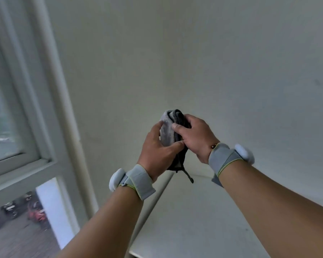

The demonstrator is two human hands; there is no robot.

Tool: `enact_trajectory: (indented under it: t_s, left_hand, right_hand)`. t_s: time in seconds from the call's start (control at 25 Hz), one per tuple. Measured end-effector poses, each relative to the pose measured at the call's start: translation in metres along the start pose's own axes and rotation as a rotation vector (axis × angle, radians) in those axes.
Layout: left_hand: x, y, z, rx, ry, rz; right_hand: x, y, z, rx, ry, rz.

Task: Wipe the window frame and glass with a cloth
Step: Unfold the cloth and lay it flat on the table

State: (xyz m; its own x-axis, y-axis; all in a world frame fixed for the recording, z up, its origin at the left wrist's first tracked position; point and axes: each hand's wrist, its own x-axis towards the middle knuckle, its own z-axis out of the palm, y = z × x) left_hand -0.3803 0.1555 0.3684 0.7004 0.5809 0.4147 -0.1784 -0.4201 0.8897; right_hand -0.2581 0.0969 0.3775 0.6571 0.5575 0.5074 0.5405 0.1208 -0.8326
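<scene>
A bunched grey cloth (167, 131) with a darker side and a dangling strip is held in front of me, at mid-frame. My left hand (158, 153) grips it from the left and below. My right hand (195, 135) closes over its right side, fingers pressed on the fabric. The white window frame (50, 101) runs down the left side of the view, well to the left of both hands. The window glass (2, 116) lies behind the frame, with a lower pane (21, 226) showing a street outside. Both wrists wear grey straps with white pods.
A plain white wall (194, 53) fills the view behind the hands. A white flat ledge or tabletop (194, 220) sits below my forearms, its edge running toward the wall corner. Parked vehicles show outside through the lower pane.
</scene>
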Motion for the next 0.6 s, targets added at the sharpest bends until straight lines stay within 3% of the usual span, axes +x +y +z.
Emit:
enact_trajectory:
  t_s: [0.28,0.6]
  left_hand:
    - [0.063,-0.003,0.134,-0.069,-0.147,0.031]
    - [0.106,-0.013,0.206,-0.104,-0.328,0.03]
  right_hand:
    - [0.037,0.049,-0.124,-0.091,0.042,0.034]
    - [0.052,0.09,-0.19,-0.086,0.095,0.138]
